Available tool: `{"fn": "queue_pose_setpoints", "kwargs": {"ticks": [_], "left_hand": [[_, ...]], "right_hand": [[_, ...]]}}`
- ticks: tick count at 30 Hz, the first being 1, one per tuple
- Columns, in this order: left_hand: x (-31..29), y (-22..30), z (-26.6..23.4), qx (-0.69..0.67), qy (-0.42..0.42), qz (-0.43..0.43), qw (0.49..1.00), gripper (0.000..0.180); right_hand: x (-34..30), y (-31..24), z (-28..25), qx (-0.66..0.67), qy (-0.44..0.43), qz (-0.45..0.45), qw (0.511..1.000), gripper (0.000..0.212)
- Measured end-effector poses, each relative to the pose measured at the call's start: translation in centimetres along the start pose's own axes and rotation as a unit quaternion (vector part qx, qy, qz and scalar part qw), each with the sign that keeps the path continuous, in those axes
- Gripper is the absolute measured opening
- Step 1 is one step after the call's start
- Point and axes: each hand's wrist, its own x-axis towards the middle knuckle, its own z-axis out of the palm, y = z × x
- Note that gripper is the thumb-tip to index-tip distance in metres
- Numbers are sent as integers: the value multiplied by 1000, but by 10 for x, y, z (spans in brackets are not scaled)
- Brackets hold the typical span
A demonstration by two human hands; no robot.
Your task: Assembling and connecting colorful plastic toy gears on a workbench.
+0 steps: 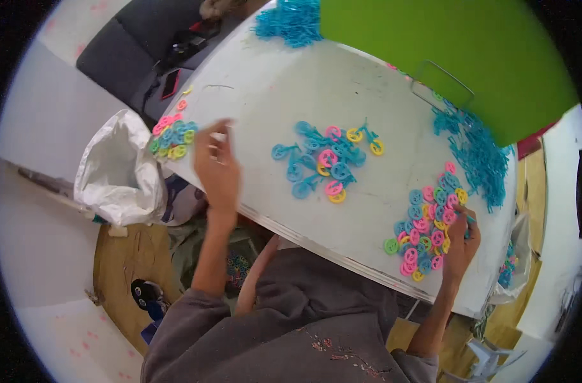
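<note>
Clock: read from the middle of the table [265,102], 12 at the top of the view.
Left hand [219,167]: at 9, over the table's near-left edge, just beside the left ring pile. Fingers bent and blurred; cannot tell whether anything is in them.
Right hand [463,239]: at 4, at the right side of the right ring pile. Fingers narrow on a blue stick [471,219], its end showing past them.
Right ring pile [423,225]: at 4, pink, blue, yellow and green rings, closely heaped.
Left ring pile [176,135]: at 9 to 10, by the edge; pink, blue, yellow, green.
Middle heap [328,156]: at the centre, blue sticks with blue, pink and yellow rings, tangled together.
Stick heaps: one [291,24] at 11, at the table's far edge; another [481,159] at 3, all blue.
Green panel [444,57]: at 1, large, with a wire loop [442,82] before its lower part.
White sack [115,172]: at 9, off the table, mouth wide.
Red phone [171,84]: at 10, on the dark grey seat [115,54].
</note>
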Motion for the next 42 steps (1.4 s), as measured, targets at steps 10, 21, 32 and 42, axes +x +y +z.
{"fn": "queue_pose_setpoints", "kwargs": {"ticks": [10, 21, 32, 42], "left_hand": [[-94, 123, 131, -128, -391, 149, 899, 22], [-85, 133, 148, -284, -501, -77, 814, 19], [-96, 156, 108, -455, -516, -277, 671, 16], [-96, 148, 117, -428, -557, -314, 638, 15]], "right_hand": [[-3, -10, 5, 86, 56, -14, 995, 15], [-6, -1, 6, 86, 11, 16, 996, 10], [-9, -2, 30, 103, -65, -38, 992, 7], [-10, -9, 29, 80, -93, -16, 992, 9]]}}
